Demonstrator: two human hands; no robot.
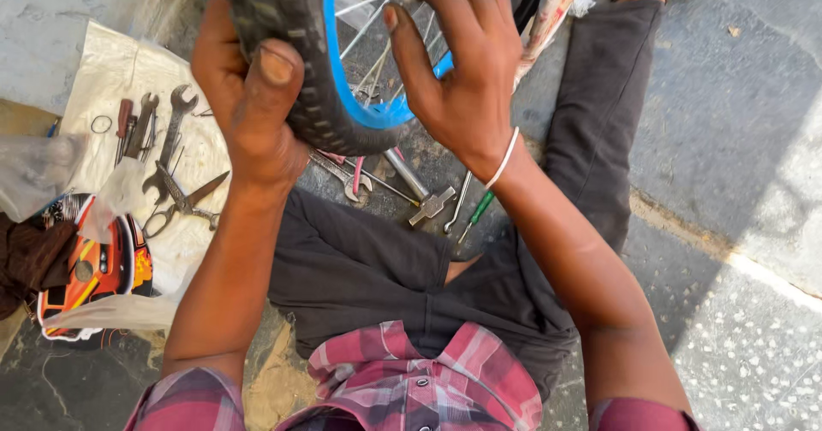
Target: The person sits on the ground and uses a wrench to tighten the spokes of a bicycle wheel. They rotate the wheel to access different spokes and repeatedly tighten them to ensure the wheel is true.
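The left hand [248, 97] is clamped around the black knobby rubber tyre [291, 54] of a small wheel with a blue metal rim [364, 114], held above the lap. The right hand [462, 63] presses with spread fingers on the rim, not closed on it. The risk I see — the tyre bead may snap back and pinch a fingertip, or the wheel may slip onto the steel hammer [419, 191] on the stone floor [736, 140].
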